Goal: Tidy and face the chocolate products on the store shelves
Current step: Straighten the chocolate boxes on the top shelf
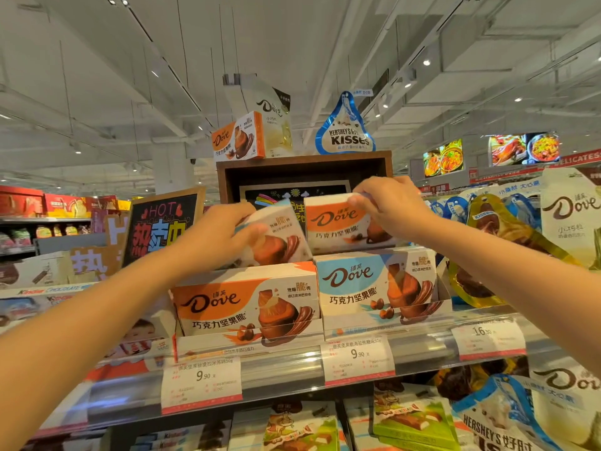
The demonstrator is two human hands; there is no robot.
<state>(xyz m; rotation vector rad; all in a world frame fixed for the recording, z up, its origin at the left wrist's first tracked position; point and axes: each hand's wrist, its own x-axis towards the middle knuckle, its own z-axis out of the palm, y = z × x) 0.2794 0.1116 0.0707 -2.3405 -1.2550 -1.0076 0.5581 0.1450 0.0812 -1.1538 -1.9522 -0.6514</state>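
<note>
Supermarket shelf [292, 366], Dove display boxes near; left hand [224, 236] clamped on tilted blue box [279, 236], right hand [390, 203] gripping orange box [338, 222].

One head-worn wide-angle view only, so no overlap with a second. Looks forward and slightly upward from close before the shelf edge [292, 369], both forearms reaching in from the bottom corners. Stacked Dove boxes [247, 307] fill the centre at arm's reach; ceiling [292, 34] across the top half, edges bent by the lens.
</note>
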